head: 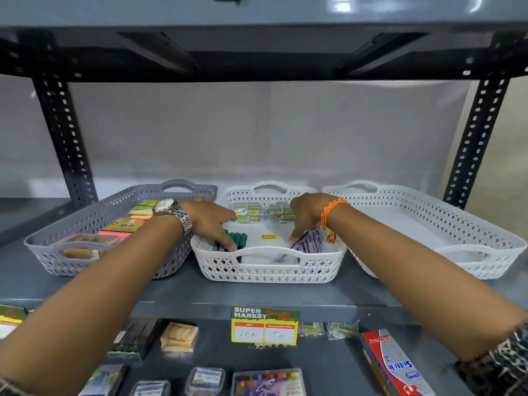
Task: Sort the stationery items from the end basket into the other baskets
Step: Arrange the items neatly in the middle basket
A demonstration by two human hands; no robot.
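Observation:
Three perforated baskets stand side by side on a grey shelf. The grey basket (94, 215) at left holds sticky-note pads and erasers. The white middle basket (268, 270) holds green pens (238, 238), a purple packet (310, 241) and small yellow packs (248, 211) at the back. The white right basket (445, 224) looks empty. My left hand (211, 221) reaches into the middle basket with its fingers touching the green pens. My right hand (307, 215) presses its fingertips on the purple packet. Neither item is lifted.
A price tag (265, 324) hangs from the shelf's front edge. On the lower shelf lie a red box (397, 367), a crayon pack (268, 381), erasers (179, 335) and small packs. Black slotted posts (477, 132) flank the shelf; another shelf is overhead.

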